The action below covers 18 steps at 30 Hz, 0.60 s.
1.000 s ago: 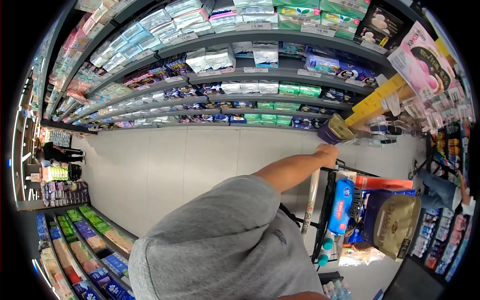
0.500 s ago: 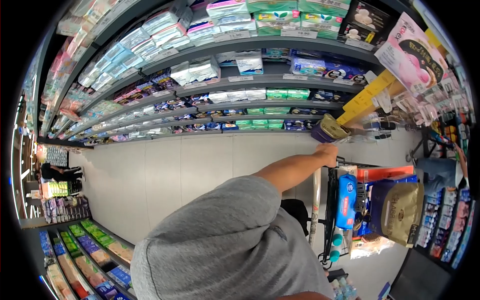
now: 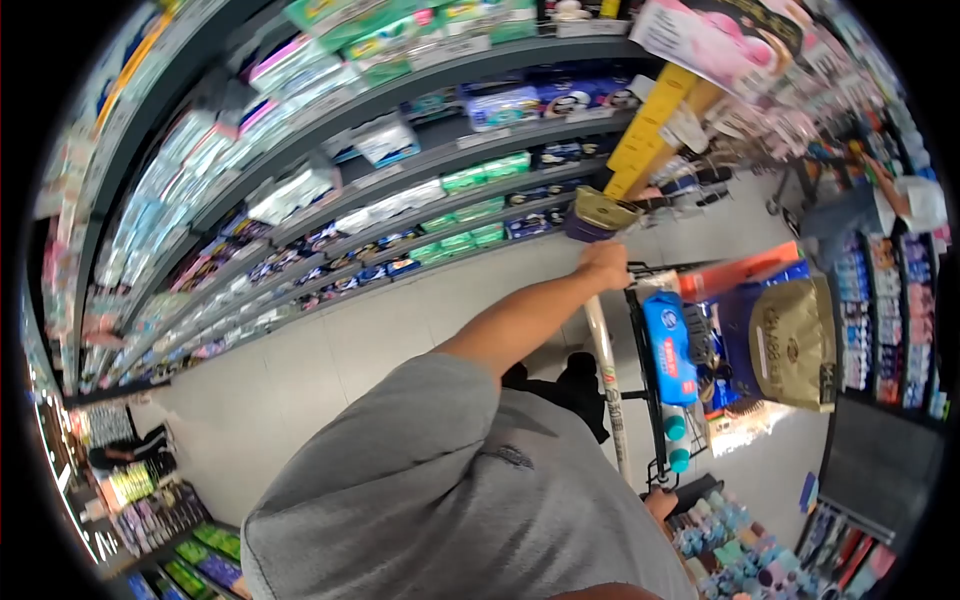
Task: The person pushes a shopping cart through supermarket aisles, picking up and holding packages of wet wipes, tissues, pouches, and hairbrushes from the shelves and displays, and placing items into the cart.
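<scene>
Black-framed wire shopping cart (image 3: pixel 641 345), directly ahead of the person in the shop aisle, sides given as the person's own. The left hand (image 3: pixel 605 265) curls closed at the left end of a long, pale, printed tubular handle bar (image 3: pixel 607 372); its exact finger contact is partly hidden. The right hand (image 3: pixel 660 503) lies by the cart's near right corner, mostly behind the grey cloth shirt (image 3: pixel 400 470), so the state of its grip cannot be told. The bar's long axis runs left to right across the near end; the basket extends from it toward the far side, pointing away from the body. Within lie a soft blue plastic pack (image 3: pixel 670 348), a flat orange-red carton (image 3: pixel 740 272) along the left, a bulky gold-and-purple bag (image 3: pixel 792 340) farther off, and teal bottle caps (image 3: pixel 677 442) at the near right. Judged by its load, the cart should be stiff and fairly heavy, yet easy to roll; the bar, probably smooth, is best held near both ends.
</scene>
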{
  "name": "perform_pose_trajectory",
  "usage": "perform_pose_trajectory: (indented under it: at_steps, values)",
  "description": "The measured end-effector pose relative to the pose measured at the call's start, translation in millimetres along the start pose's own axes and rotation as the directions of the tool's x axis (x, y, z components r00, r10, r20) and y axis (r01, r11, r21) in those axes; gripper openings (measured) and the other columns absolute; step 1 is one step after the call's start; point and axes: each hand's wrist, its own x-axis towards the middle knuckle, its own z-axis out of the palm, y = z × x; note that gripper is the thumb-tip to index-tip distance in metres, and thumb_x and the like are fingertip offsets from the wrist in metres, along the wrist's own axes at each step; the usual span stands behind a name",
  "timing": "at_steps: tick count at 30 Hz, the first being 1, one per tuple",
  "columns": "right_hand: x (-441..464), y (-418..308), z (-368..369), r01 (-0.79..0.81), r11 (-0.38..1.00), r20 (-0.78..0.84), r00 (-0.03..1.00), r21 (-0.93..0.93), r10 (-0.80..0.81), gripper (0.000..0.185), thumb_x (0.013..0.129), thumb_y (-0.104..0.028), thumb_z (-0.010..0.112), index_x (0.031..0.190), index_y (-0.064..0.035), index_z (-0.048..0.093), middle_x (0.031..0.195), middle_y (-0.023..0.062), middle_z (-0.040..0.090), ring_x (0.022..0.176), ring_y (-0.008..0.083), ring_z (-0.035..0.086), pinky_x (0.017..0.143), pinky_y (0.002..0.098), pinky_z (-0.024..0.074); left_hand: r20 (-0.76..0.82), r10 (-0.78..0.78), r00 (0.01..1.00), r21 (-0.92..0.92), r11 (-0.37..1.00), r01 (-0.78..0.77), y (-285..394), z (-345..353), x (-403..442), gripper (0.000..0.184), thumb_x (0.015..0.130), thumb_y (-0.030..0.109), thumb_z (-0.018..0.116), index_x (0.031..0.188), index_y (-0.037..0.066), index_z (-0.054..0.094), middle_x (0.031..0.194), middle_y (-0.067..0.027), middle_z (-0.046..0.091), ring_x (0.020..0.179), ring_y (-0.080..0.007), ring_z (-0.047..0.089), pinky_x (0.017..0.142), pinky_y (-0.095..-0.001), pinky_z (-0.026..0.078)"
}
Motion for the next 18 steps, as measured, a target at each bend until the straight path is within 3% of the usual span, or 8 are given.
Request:
perform_pose_trajectory:
  at_steps: [3,11,15,18]
  values:
    - [-8,-10,3,0.002,0.999,-0.064,0.998,0.044,0.001,0.015,0.082,0.000,0.054,0.071,0.0106,0.051,0.050,0.0156,0.054,0.037,0.0247,0.056,0.035,0.0365,0.0423,-0.001,0.021,1.000,0.070,0.997,-0.021,6,1,2,0.026,0.069,0.018,0.065,0.089,0.002,0.072,0.097,-0.0185,0.068,0.095,-0.0307,0.066,0.082,-0.0382,0.052]
    - [14,6,-1,-0.023,0.997,-0.032,0.999,0.074,0.026,0.016,0.082,-0.001,0.053,0.072,0.0102,0.052,0.050,0.0162,0.056,0.036,0.0246,0.056,0.034,0.0354,0.0428,0.016,0.060,0.998,0.176,0.983,-0.062,26,2,13,0.023,0.069,0.015,0.062,0.086,0.002,0.072,0.092,-0.0194,0.069,0.091,-0.0316,0.067,0.081,-0.0376,0.052]
    - [34,25,-1,-0.103,0.983,0.001,0.995,0.151,0.104,0.014,0.084,-0.003,0.052,0.081,0.0106,0.052,0.051,0.0150,0.055,0.038,0.0241,0.057,0.035,0.0346,0.0445,0.055,0.074,0.996,0.194,0.978,-0.084,30,6,23,0.029,0.070,0.017,0.059,0.090,0.000,0.070,0.095,-0.0214,0.067,0.093,-0.0356,0.065,0.081,-0.0412,0.052]
    - [47,33,-6,-0.103,0.991,0.023,0.995,0.090,0.101,0.016,0.084,-0.005,0.055,0.083,0.0108,0.052,0.052,0.0147,0.056,0.040,0.0236,0.058,0.035,0.0334,0.0446,0.085,0.076,0.993,0.240,0.966,-0.095,31,17,31,0.034,0.070,0.018,0.058,0.098,0.000,0.068,0.098,-0.0218,0.067,0.094,-0.0359,0.064,0.082,-0.0410,0.052]
